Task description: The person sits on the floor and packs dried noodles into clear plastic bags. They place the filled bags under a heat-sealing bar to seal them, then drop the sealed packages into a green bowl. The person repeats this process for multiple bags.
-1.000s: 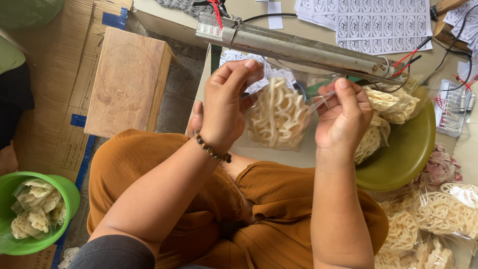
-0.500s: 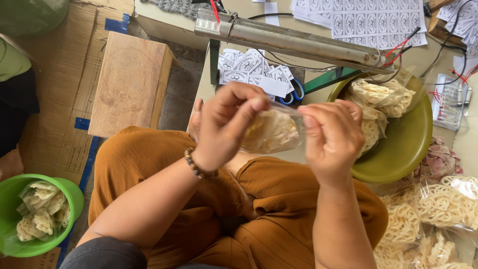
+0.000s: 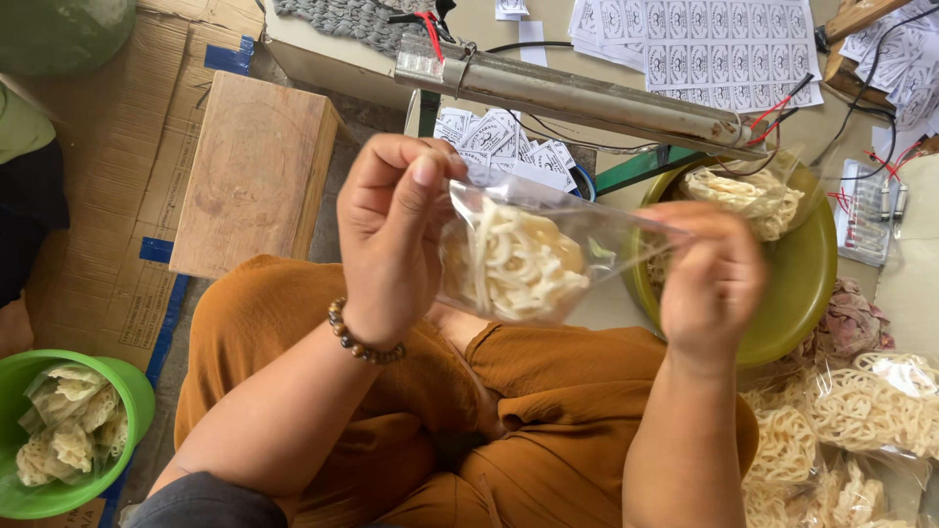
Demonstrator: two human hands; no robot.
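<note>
Pinching bag [image 3: 528, 259] edges — both hands, midair.

A single head-worn camera looks steeply down, close over the lap and low bench edge

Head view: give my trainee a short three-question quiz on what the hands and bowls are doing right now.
1. True or false: both hands grip the clear bag of pale crackers.
2. Which wrist carries the brown bead bracelet? A) left B) right
3. Fill in: the small bright green bowl at the lower left holds more ____.

Key:
1. True: the left hand pinches one top corner, the right hand the other.
2. A
3. Crackers; the olive-green bowl behind the right hand holds some too.
</note>
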